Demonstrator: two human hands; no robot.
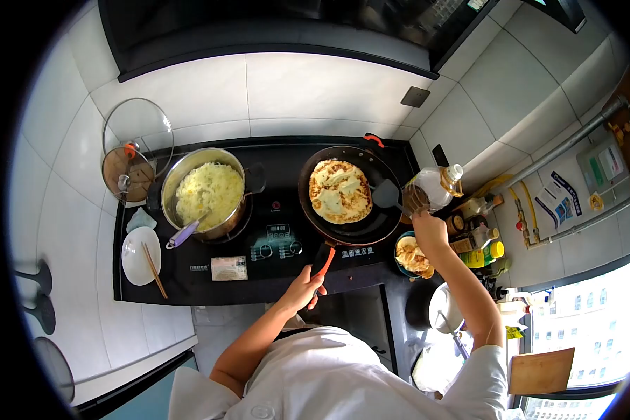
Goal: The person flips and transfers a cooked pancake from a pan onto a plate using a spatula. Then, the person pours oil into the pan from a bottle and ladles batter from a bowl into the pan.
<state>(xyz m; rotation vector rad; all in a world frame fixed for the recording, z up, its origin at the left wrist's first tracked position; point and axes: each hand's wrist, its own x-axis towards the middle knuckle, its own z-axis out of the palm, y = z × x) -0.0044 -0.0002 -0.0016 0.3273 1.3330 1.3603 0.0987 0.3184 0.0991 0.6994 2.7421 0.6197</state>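
Observation:
My left hand [304, 288] is closed round the red and black handle [323, 260] of a dark frying pan [336, 231] on the black stove. A browned flatbread [340, 191] lies in the left part of the pan. My right hand [429, 229] is closed at the pan's right side, apparently on the handle of a dark spatula [385, 194], whose blade is inside the pan beside the flatbread. Its grip is partly hidden. Just beyond this hand stands a clear bottle [435, 187] with a white cap. A bowl of browned flatbread pieces [413, 256] sits below my right wrist.
At left, a steel pot [170, 183] of pale yellow food holds a purple-handled utensil [183, 235]. Chopsticks [154, 270] rest on a white plate [137, 256]. Glass lids [138, 127] lean on the wall. Several bottles and jars [479, 238] line the right side, near a white pot [444, 308].

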